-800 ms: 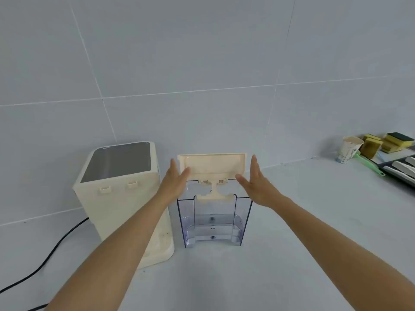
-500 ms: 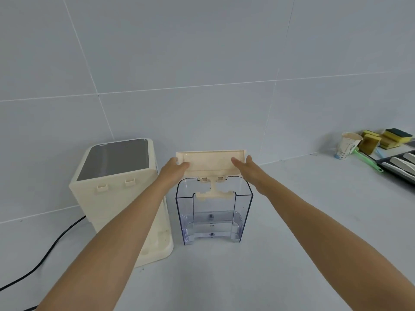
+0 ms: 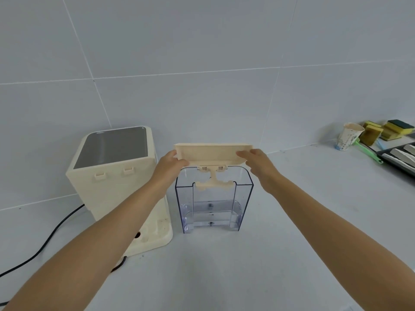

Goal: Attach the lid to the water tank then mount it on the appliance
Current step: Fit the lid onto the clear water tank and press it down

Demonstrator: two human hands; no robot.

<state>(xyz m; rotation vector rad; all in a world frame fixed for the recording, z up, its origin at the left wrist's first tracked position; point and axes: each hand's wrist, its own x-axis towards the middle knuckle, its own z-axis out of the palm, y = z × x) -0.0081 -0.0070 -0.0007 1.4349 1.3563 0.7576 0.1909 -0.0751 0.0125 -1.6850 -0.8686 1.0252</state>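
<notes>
Presently catalogued, left to right. Power cord (image 3: 51, 236): black, trailing over the tabletop (image 3: 292, 221) well to the left of the grip, running toward the appliance base. Appliance (image 3: 116, 176): cream body with a grey top panel, upright, just left of the left hand (image 3: 168, 164); two small tabs show on the face toward the camera, and a low base plate lies at its foot. Left hand: closed on the left end of the lid (image 3: 213, 153), thumb on the near face, the other fingers hidden behind it. Lid: cream, held up on edge between both hands, tilted open over the tank's far rim, its hinge piece reaching down below the grip to the notched centre of the water tank (image 3: 213, 205). Water tank: clear, apparently empty, upright on the tabletop directly beneath the grip, just beside the appliance. Right hand (image 3: 258, 162): fingers laid over the lid's right end, pinching it; thumb contact cannot be told. Paper cup (image 3: 348, 139), sponges (image 3: 390, 130) and green-handled brush (image 3: 368, 152): far right of the grip, well apart. Risks, as judged: the hinge piece may be only partly seated, so folding the lid down unevenly could skew it or pop it free; the light tank, unheld below the grip, could slide or tip under a downward push; mounting may miss the tabs if the lid sits proud.
</notes>
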